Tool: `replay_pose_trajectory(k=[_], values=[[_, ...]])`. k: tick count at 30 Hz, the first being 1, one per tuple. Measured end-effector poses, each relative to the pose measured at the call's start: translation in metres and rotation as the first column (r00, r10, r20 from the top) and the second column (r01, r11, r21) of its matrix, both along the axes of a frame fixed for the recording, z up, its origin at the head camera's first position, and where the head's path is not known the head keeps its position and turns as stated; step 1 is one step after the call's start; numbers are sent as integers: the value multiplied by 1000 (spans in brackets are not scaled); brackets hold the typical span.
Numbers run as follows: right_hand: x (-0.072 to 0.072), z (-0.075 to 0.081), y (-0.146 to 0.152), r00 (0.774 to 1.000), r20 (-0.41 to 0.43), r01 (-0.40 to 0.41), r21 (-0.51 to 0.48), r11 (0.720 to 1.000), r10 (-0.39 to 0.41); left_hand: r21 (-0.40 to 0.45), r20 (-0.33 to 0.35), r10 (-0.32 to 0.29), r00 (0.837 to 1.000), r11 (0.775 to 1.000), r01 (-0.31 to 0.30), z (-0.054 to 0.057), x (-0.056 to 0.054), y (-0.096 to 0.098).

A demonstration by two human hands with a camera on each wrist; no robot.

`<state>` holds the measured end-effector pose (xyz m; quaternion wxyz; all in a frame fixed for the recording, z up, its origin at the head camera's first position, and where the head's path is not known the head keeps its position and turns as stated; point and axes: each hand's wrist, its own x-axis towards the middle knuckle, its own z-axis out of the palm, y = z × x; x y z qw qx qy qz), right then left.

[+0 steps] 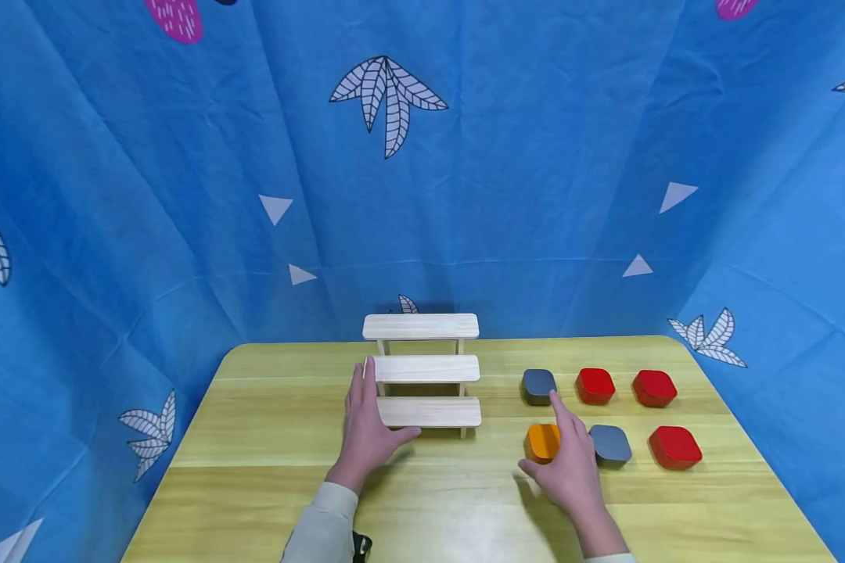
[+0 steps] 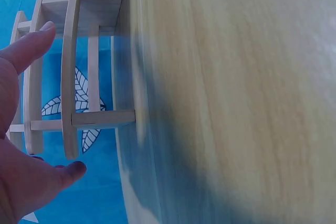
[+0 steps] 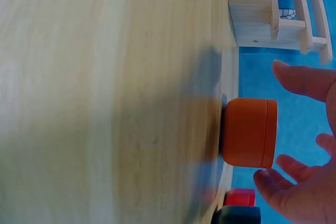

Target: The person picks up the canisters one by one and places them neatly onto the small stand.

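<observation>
A small three-step wooden shelf [image 1: 429, 369] stands at the back of the table. Beside its left end is my left hand [image 1: 368, 434], thumb spread away from the fingers; whether it touches the wood I cannot tell. My right hand [image 1: 570, 469] hovers over an orange rounded box [image 1: 542, 442], which it partly hides. In the right wrist view, thumb and fingers are spread apart above the orange box [image 3: 247, 132], with nothing held. Just right of that hand sits a dark grey box [image 1: 611, 446]. Another grey box [image 1: 538, 386] lies beyond its fingertips.
Three red boxes stand on the right: one [image 1: 595, 385] at the back, another [image 1: 654, 388] beside it, the third [image 1: 675, 447] nearer the front. A blue patterned cloth [image 1: 500, 195] hangs behind and around the light wood table [image 1: 267, 438].
</observation>
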<state>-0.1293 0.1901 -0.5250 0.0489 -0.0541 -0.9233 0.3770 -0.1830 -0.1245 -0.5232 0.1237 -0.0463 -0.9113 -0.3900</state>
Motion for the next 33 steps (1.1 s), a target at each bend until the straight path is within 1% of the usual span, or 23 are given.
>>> replay_pose_trajectory(k=[9,13,17,23,28,30,33], values=[[3,-3,-3,1000,13,16,-19,1000,-16,42,11,4,1000,999,-4,-6,3,-2],[3,-7,-3,999,31,25,-24,999,-24,65,37,14,999,998,-16,-10,3,-3],[5,-9,-2,999,42,32,-31,999,-31,118,46,15,999,993,-21,-14,1,-5],[4,-10,0,999,27,34,-51,998,-33,207,48,-11,999,978,1,-19,-4,-7],[1,-9,2,1000,-5,30,-68,997,-30,261,11,-46,999,965,42,-21,-10,-8],[0,-8,3,999,-16,27,-71,997,-29,286,-5,-54,999,957,53,-22,-12,-9],[-1,-8,4,999,-25,25,-73,997,-27,326,-12,-62,998,943,62,-23,-14,-10]])
